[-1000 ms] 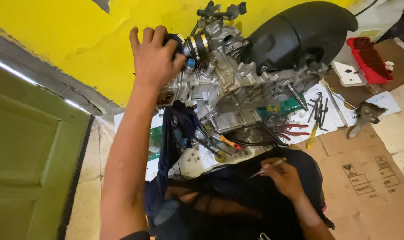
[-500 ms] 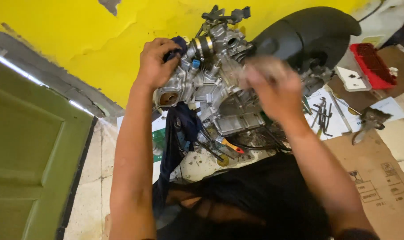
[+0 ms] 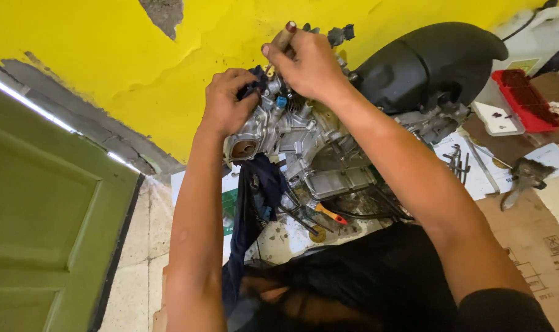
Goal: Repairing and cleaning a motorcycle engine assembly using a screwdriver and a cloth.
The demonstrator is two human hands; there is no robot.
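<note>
Black cloth [image 3: 377, 276] nearest, filling the bottom edge between both forearms. Dark blue rag [image 3: 255, 209] hanging just beyond, draped down from the engine's lower left. Orange-handled screwdriver [image 3: 330, 214] lying on the papers under the engine, among loose cables. Cardboard [image 3: 537, 246] flat on the floor to the right, pliers [image 3: 525, 175] resting at its far edge beside white sheets, a few metal tools [image 3: 457, 161] laid out near them. Green door [image 3: 39, 227] on the left, pale tiles [image 3: 135, 270] alongside.

Further up, silver engine [image 3: 304, 144] sitting mid-frame on the floor against the wall, round port open at its left end. Left hand [image 3: 227, 101] clamped on the engine's upper left corner, fingers curled tight over a dark part there. Right hand [image 3: 307, 61] higher, at the engine's top, fingers pressed together, thumb and forefinger pinching a slim tool [image 3: 279, 44]; tip hidden behind the knuckles, so cannot tell what it meets.

Black cover [image 3: 427, 61] bulging off the engine's right side. Red tray [image 3: 525, 101] and white box [image 3: 497, 117] beyond that. Yellow wall [image 3: 107, 55] at the back, paint cracked and chipped.
</note>
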